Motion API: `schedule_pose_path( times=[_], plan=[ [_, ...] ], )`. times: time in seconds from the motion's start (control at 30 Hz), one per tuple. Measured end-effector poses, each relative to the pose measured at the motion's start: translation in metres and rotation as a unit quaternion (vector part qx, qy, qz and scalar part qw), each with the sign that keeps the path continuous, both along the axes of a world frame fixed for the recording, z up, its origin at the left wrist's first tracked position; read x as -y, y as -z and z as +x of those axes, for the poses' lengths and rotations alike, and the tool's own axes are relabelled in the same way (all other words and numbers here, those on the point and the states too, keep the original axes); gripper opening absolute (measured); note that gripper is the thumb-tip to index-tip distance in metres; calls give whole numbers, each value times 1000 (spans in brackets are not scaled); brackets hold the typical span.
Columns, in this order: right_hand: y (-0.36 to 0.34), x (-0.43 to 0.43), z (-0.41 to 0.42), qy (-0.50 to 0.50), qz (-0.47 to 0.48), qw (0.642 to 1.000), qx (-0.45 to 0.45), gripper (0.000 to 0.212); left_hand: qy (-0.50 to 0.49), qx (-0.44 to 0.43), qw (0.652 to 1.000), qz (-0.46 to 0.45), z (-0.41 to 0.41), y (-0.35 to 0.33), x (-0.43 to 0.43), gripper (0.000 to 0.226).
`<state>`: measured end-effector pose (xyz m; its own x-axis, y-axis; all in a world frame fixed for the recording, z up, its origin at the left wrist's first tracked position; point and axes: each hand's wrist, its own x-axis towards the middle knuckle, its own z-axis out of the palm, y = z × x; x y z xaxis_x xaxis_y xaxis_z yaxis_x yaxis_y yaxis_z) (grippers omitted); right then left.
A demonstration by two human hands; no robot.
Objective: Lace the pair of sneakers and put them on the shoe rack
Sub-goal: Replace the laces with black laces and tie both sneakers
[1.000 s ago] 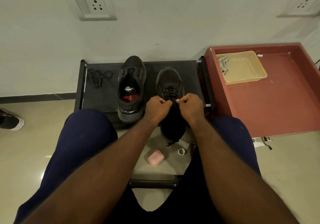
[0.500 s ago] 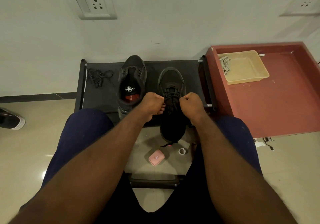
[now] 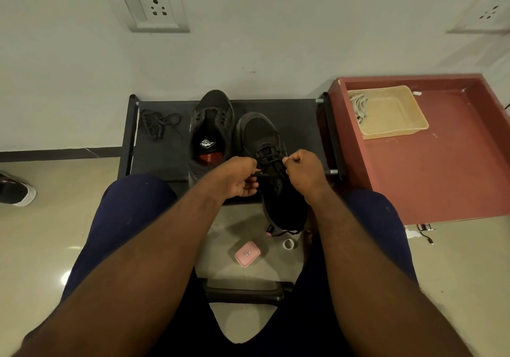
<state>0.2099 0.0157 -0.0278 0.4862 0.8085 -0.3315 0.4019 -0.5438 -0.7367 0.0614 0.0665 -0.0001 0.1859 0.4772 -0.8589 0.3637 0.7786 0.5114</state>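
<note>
**Laces: soft cord, grip at the tips**

Spare lace (image 3: 157, 123) lies bunched at far left of the shoe rack (image 3: 299, 120). It looks limp & light and prob. tangles, so take it by a tip, not the bundle. Next, the unlaced sneaker (image 3: 211, 129) sits on the rack, toe to the wall, eyelets bare. Left hand (image 3: 239, 176): fingers (image 3: 249, 188) curled, pinching one end of the lace (image 3: 269, 160). The lace crosses the eyelets of the second sneaker (image 3: 260, 136), toe on the rack, heel end past the front edge twd the person. Right hand (image 3: 303, 171): clenched, pinching the other end. Judging by looks, the shoe is light w/ a soft upper & stiffer sole, so lift it by the heel collar. The cord is thin, so keep even pull on both ends or the crossings slacken.
</note>
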Motion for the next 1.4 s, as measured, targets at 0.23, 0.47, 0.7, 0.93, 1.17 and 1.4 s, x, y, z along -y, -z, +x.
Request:
schedule_pose_path(
  times=[0.23, 0.47, 0.7, 0.93, 1.17, 1.4],
  plan=[
    [5, -1, 1, -6, -3, 1000, -5, 20, 3, 65, 995, -72, -8, -10, 2, 15],
    [6, -5, -1, 11, 1, 1000, 20, 20, -123, 191, 973, 32, -2, -30, 9, 19],
    [4, -4, -4, 32, 2, 999, 7, 27, -194, 295, 935, -14, -21, -55, -2, 18],
    [1, -4, -2, 35, 5, 999, 7, 23, 148, -224, 893, 361, -59, -68, -23, 20],
    [1, -2, -4, 41, 9, 999, -9, 25, 270, -250, 737, 567, -24, -38, -10, 38],
    [4, 5, -5, 14, 24, 1000, 10, 16, 315, -257, 802, 437, 9, 6, -2, 26]
  ],
)
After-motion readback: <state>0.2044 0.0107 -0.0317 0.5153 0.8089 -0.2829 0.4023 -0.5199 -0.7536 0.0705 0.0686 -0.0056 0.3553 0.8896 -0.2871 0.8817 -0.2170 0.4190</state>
